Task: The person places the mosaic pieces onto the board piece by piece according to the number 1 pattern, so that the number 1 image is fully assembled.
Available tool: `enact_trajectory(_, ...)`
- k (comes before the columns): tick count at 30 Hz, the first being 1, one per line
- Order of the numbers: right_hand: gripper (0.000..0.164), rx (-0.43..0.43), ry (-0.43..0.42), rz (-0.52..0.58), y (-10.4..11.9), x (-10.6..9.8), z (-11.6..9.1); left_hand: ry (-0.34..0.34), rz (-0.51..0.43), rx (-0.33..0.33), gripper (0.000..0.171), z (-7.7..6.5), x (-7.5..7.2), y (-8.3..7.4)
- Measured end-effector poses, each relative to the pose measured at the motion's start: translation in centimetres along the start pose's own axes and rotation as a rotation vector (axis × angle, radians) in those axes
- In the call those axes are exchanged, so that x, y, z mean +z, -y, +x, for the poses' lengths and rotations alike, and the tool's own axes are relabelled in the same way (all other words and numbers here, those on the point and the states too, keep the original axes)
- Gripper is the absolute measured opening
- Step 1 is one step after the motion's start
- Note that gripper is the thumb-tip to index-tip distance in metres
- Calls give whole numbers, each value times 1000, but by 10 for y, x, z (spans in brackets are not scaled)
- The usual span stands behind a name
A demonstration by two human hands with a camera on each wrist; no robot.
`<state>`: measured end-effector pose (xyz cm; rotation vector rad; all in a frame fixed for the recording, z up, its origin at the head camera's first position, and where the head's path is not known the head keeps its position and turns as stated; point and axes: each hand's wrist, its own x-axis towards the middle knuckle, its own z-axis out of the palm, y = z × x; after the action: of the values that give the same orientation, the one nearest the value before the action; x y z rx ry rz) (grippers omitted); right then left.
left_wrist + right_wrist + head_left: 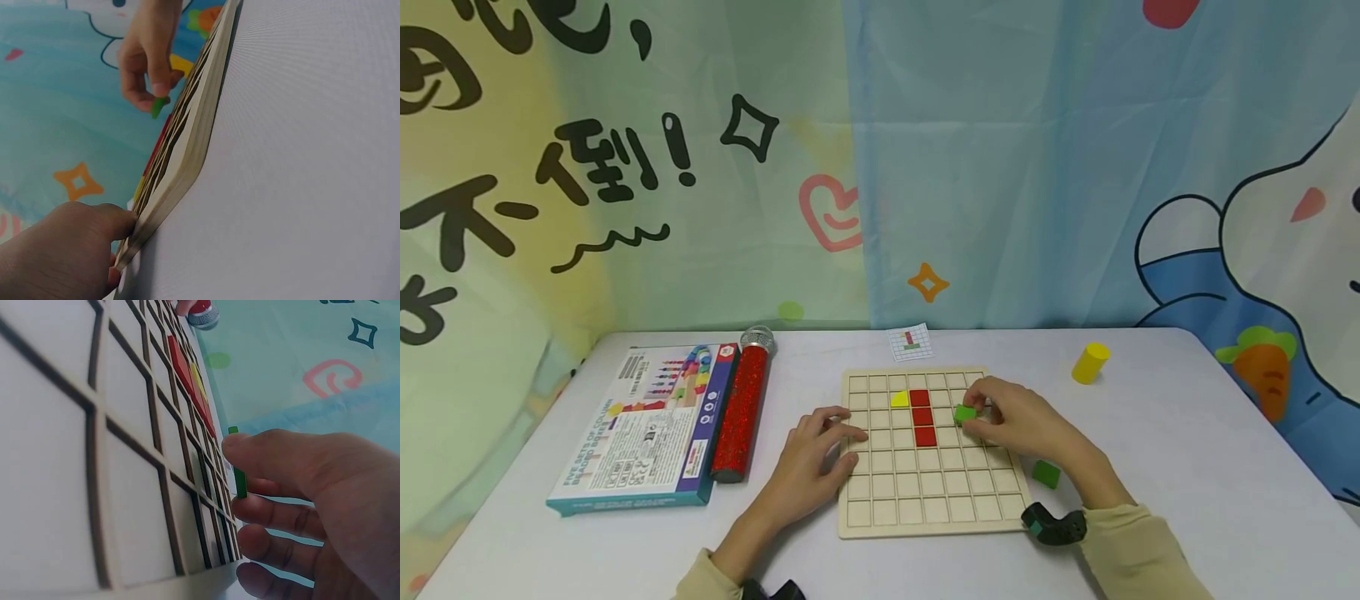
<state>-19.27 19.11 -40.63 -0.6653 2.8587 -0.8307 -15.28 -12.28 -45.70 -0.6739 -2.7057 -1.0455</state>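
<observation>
Table: the white table [1157,425] fills the lower part of the head view, with its far edge against the curtain.
Board: a flat, pale wooden grid board [902,487] lies near the middle of the table.
Laid tiles: three red square tiles [922,416] make one column toward the board's far edge; a small yellow tile [899,400] sits just left of the top one.
Left hand: the left hand [814,458] has its fingers spread, the tips resting on the board's left edge.
Right hand: the right hand [1018,417] pinches a thin green tile [965,414] above the board's right part.
Right edge: a second green tile [1047,473] lies on the table just beside the board.
Far edge: a small printed card [910,342] is behind the board; a yellow cylinder [1090,363] stands near the far right corner.
Left side: a flat cardboard box [640,425] and, just beside it, a glittery red microphone [741,412].
Room: a printed fabric curtain [985,183] with dark lettering and a white cartoon animal [1277,242].
</observation>
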Motion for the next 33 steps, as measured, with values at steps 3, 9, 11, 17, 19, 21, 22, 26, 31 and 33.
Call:
enact_trajectory(3, 26, -1, 4, 7, 3, 2, 0, -4, 0, 7, 23, 0, 0, 0)
enact_trajectory(9, 25, -34, 13, 14, 9, 4, -1, 8, 1, 0, 23, -1, 0, 0)
enact_trajectory(11, 26, -43, 9, 7, 11, 5, -1, 13, 2, -6, 24, -2, 0, -1)
enact_trajectory(17, 26, -50, 7, -3, 20, 8, 0, 23, 10, 13, 25, -1, -1, 0)
enact_trajectory(19, 26, -60, 14, 1, 22, 10, 0, 27, 11, 27, 25, -1, -1, 0)
enact_trajectory(21, 26, -69, 24, 16, 24, 11, 0, 28, 14, 44, 25, 0, -1, 1)
enact_trajectory(22, 25, -76, 28, 19, 25, 12, 0, 26, 16, 52, 25, 0, 0, 1)
enact_trajectory(26, 25, -110, 43, 30, 31, 14, 0, 29, 34, 73, 30, 0, 0, 1)
enact_trajectory(31, 25, -150, 56, 32, 38, 15, 0, 28, 39, 66, 32, 0, -1, 0)
enact_trajectory(33, 25, -157, 61, 32, 41, 16, 0, 29, 38, 62, 32, 0, -2, 0)
